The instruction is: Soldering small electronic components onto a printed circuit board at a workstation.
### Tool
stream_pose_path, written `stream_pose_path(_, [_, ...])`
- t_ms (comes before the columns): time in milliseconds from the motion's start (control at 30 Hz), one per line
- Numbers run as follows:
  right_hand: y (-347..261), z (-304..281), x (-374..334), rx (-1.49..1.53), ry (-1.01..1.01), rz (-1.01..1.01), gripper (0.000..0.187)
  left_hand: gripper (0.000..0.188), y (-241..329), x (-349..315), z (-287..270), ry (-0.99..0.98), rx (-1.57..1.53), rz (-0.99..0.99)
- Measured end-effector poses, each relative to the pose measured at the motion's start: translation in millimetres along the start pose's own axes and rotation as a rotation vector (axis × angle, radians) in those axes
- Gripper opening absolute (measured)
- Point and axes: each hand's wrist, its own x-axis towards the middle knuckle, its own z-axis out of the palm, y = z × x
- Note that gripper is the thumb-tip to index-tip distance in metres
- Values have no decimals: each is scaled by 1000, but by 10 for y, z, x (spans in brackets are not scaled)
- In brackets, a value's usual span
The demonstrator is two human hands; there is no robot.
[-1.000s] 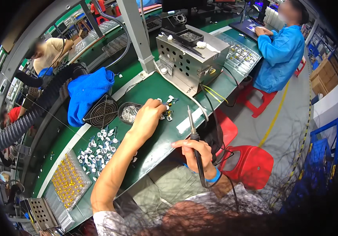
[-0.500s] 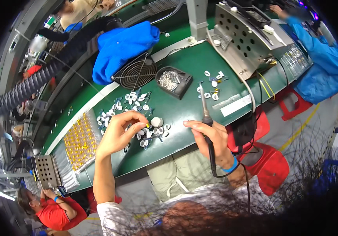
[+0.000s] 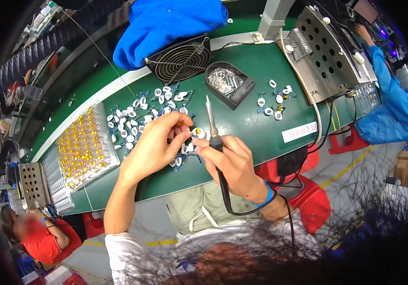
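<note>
My right hand point(image 3: 232, 164) is closed around a soldering iron point(image 3: 211, 121), its metal tip pointing up and away from me. The thumb and forefinger of that hand reach to the fingertips of my left hand point(image 3: 159, 142). Pinched there is a small yellow piece point(image 3: 197, 131), partly covered by fingers, against a white round part. Which fingertips bear its weight is hard to make out. Around and behind my left hand lies a loose heap of small white round parts with blue wires point(image 3: 128, 124). A few more stay partly hidden below my hands.
A clear tray of yellow parts point(image 3: 83, 147) lies at the left. Beyond my hands are a black scoop bin of metal pieces point(image 3: 231, 83), a round-grilled fan point(image 3: 182, 61) and a blue cloth point(image 3: 166, 28). A perforated metal box point(image 3: 325, 52) stands at right; co-workers sit on both sides.
My right hand has come left with the soldering iron to meet my left hand. The left hand still pinches the yellow piece. The whole view has shifted a little.
</note>
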Motion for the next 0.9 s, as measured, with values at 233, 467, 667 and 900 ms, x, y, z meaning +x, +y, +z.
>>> stream_pose_path(233, [21, -53, 14, 17, -59, 12, 45, 31, -105, 11, 30, 100, 147, 246])
stream_pose_path(467, [84, -352, -219, 96, 30, 43, 44, 26, -58, 44, 110, 120, 162, 335])
stream_pose_path(667, [101, -360, -371, 89, 133, 122, 42, 16, -125, -25, 80, 205, 104, 325])
stream_pose_path(900, [10, -117, -62, 36, -45, 88, 35, 24, -147, -78, -2, 200, 187, 326])
